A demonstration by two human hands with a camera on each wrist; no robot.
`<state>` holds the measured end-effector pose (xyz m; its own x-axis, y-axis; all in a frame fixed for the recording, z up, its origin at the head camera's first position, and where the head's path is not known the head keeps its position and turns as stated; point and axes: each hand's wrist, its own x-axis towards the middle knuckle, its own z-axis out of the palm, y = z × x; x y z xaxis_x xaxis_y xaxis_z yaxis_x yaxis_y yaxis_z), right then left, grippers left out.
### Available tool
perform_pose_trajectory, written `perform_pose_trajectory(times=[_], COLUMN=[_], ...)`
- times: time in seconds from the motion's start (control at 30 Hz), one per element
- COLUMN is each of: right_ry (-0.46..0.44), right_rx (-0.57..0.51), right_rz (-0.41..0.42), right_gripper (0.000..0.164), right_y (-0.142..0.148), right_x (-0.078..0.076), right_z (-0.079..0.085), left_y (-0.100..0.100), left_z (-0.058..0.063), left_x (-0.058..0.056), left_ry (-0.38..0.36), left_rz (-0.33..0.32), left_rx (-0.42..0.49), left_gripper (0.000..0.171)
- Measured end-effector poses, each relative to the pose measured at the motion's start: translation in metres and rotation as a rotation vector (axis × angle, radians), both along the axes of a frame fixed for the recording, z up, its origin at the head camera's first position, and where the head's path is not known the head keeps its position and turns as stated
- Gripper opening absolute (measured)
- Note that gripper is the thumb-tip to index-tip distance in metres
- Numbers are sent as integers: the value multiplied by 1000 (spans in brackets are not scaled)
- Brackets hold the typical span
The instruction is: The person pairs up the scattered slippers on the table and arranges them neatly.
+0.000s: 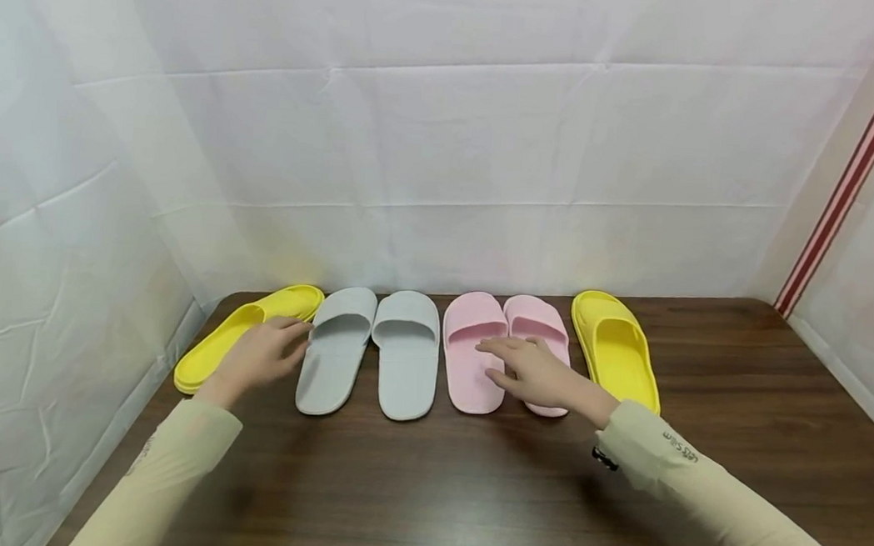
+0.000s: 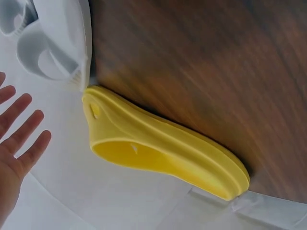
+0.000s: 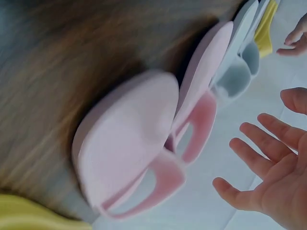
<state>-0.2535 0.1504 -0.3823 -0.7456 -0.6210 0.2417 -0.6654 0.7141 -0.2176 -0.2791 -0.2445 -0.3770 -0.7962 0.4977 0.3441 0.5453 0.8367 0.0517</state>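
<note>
A row of slippers stands on the brown table. At the far left a yellow slipper (image 1: pixel 210 358) lies slanted, and my left hand (image 1: pixel 261 356) is over its right side, close to the left grey slipper (image 1: pixel 325 379). The left wrist view shows that hand's fingers (image 2: pixel 29 127) spread and holding nothing. A second grey slipper (image 1: pixel 408 380) sits beside the first. Above the two pink slippers, left (image 1: pixel 468 379) and right (image 1: pixel 538 310), is my right hand (image 1: pixel 534 371), partly covering the right one. Its fingers (image 3: pixel 261 139) are spread, holding nothing. Another yellow slipper (image 1: pixel 624 364) stands right of the pink pair.
White cloth (image 1: pixel 444 156) hangs behind the table and at both sides. A red stripe (image 1: pixel 856 173) runs down the cloth at the right. The dark wood tabletop (image 1: pixel 408 505) extends in front of the slippers, and its back edge lies near the cloth.
</note>
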Motion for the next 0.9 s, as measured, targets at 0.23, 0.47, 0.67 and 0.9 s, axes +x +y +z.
perform_pose_trajectory(times=[0.23, 0.47, 0.67, 0.9], right_ry=[29, 53, 25, -51], right_rx=[-33, -22, 2, 24], right_rz=[-38, -135, -234, -324], right_gripper=[38, 37, 36, 41], right_y=[27, 63, 91, 115], right_x=[-9, -24, -34, -45], right_z=[9, 12, 13, 10], left_y=[-16, -32, -40, -43], left_z=[-2, -4, -8, -14], left_x=[-9, -18, -22, -25], left_ry=[19, 20, -44, -169], left_rz=[35, 124, 223, 316], left_rx=[-16, -12, -2, -1], left_gripper=[30, 35, 40, 48])
